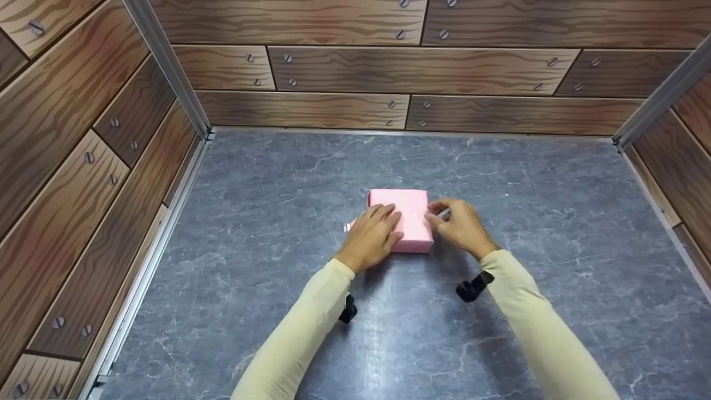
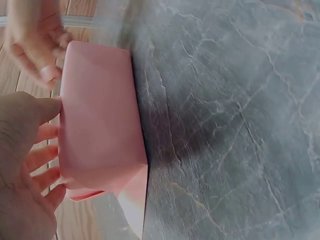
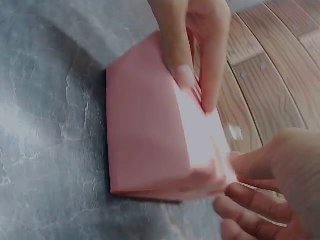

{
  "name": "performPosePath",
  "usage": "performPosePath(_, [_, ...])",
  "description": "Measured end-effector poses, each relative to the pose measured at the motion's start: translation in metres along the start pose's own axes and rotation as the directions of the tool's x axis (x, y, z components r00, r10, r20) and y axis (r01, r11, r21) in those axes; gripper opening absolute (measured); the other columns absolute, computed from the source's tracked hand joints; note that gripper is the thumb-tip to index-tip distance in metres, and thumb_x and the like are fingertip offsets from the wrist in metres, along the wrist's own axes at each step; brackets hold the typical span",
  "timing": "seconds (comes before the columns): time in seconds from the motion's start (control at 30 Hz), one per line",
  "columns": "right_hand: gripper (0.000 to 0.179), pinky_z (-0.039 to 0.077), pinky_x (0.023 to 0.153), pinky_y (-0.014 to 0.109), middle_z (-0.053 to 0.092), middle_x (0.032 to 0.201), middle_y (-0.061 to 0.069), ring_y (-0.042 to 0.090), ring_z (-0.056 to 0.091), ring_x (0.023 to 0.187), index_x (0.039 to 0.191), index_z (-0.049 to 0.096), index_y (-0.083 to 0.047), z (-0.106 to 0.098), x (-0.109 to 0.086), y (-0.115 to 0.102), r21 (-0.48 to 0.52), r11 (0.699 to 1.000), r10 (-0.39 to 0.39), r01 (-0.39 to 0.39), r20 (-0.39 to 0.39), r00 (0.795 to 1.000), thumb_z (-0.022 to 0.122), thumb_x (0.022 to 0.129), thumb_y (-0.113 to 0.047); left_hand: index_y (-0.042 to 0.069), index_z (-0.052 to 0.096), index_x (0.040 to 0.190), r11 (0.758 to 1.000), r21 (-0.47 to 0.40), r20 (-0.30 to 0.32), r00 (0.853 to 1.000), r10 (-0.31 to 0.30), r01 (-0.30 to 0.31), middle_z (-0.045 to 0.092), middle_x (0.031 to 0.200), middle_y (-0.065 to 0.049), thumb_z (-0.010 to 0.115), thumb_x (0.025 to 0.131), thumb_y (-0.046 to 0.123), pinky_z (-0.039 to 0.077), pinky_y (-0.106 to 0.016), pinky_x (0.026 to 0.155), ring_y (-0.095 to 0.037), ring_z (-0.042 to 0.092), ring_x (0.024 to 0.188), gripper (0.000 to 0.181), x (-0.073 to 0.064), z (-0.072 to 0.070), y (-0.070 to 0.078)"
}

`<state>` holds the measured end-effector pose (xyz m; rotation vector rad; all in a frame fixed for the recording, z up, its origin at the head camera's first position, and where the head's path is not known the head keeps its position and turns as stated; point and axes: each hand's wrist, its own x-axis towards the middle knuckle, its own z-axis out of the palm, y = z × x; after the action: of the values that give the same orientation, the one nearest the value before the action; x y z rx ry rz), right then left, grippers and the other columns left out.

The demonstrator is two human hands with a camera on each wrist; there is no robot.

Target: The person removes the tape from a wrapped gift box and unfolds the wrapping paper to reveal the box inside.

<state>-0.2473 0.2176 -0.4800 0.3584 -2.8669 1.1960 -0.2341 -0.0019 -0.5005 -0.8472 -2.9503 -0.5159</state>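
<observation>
A box wrapped in pink paper (image 1: 411, 214) lies on the grey floor surface between both hands. My left hand (image 1: 369, 233) rests across its top, fingers spread, with the thumb along the near edge. At the box's right end, my right hand (image 1: 458, 225) has thumb and fingertips together close against the paper. A small shiny, see-through piece, like clear tape (image 1: 443, 214), shows between those fingers. In the right wrist view the right fingers (image 3: 250, 200) are at the box's blurred corner. A loose paper flap (image 2: 134, 202) sticks out at the left end.
The grey marble-patterned surface (image 1: 266, 278) spreads around the box. Wood-plank-patterned walls (image 1: 344, 69) stand at the back and both sides, with metal rails (image 1: 172, 72) at the corners. A small black wrist camera (image 1: 472, 286) hangs from the right sleeve.
</observation>
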Motion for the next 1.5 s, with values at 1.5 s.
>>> performPosePath(1.5, [0.013, 0.05, 0.079, 0.047, 0.058, 0.096, 0.015, 0.031, 0.059, 0.086, 0.101, 0.066, 0.001, 0.016, 0.023, 0.023, -0.124, 0.926, -0.354, 0.356, 0.039, 0.934, 0.061, 0.093, 0.009, 0.01, 0.056, 0.145, 0.999, 0.044, -0.007, 0.999, 0.032, -0.032, 0.05, 0.152, -0.01, 0.055, 0.104, 0.035, 0.032, -0.039, 0.118, -0.026, 0.043, 0.141, 0.048, 0.01, -0.001, 0.005])
